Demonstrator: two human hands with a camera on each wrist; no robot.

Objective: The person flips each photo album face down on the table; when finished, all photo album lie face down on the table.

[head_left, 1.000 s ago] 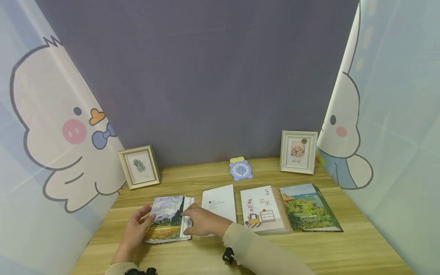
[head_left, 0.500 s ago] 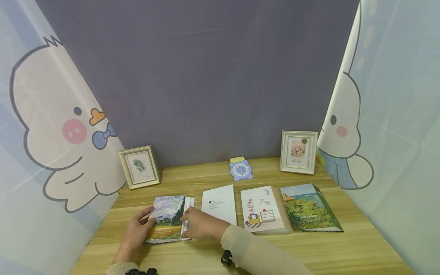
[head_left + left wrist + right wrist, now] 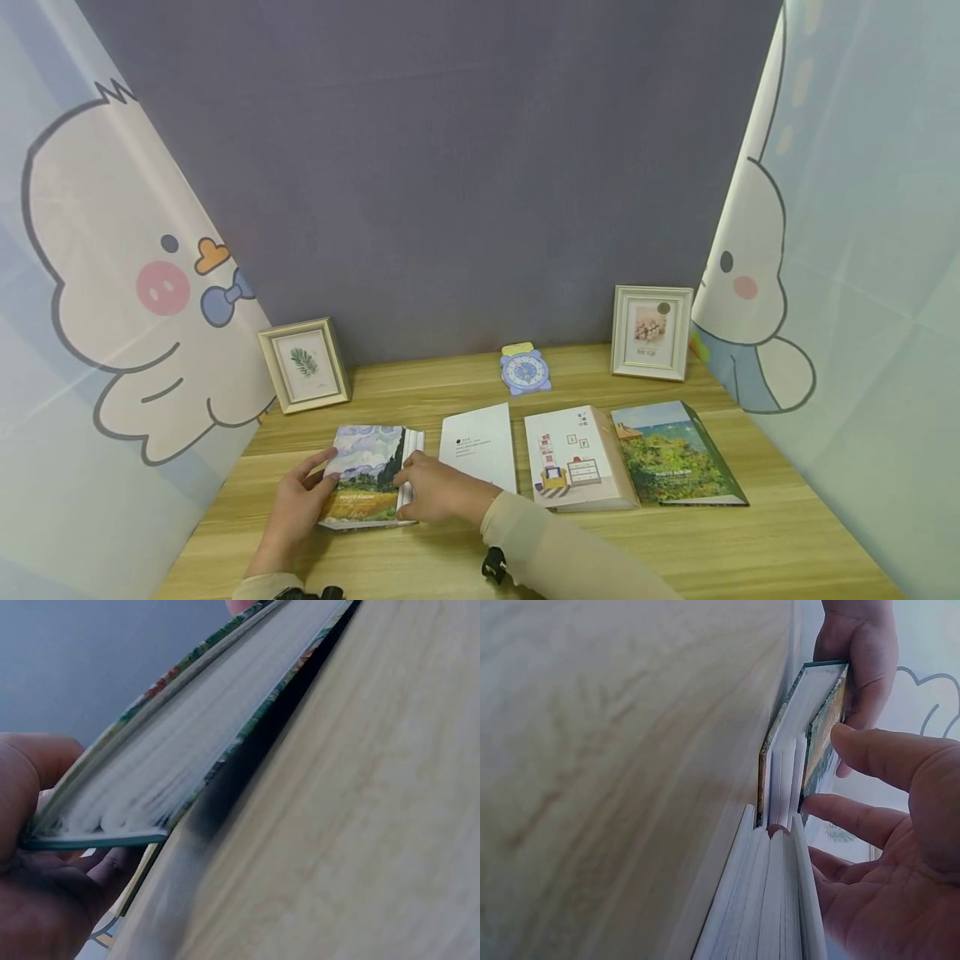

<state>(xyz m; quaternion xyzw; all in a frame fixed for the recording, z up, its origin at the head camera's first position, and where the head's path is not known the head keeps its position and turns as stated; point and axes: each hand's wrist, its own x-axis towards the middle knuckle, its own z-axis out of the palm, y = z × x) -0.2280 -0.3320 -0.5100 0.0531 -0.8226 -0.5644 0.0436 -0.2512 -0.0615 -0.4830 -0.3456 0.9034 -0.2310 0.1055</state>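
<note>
A photo album (image 3: 363, 475) with a painted landscape cover lies at the left of the table, its pages showing at the right edge. My left hand (image 3: 295, 504) grips its spine side; in the left wrist view, that hand (image 3: 45, 825) wraps the green spine, with part of the album raised off the table. My right hand (image 3: 438, 492) holds the opposite edge, thumb and fingertips at the cover and pages in the right wrist view. Beside it lies a white-covered album (image 3: 477, 446), partly behind my right hand. Some fingertips are hidden among the pages.
Farther right lie an album with a furniture drawing (image 3: 567, 458) and another landscape album (image 3: 671, 454). Behind them are a blue clock-shaped item (image 3: 525, 372), a leaf picture frame (image 3: 305, 364) and a white picture frame (image 3: 651, 332). Printed side curtains flank the wooden table (image 3: 420, 567).
My right hand has shifted slightly left along the album's edge. My left hand has moved slightly, and the album has shifted a little with more of its cover lettering visible.
</note>
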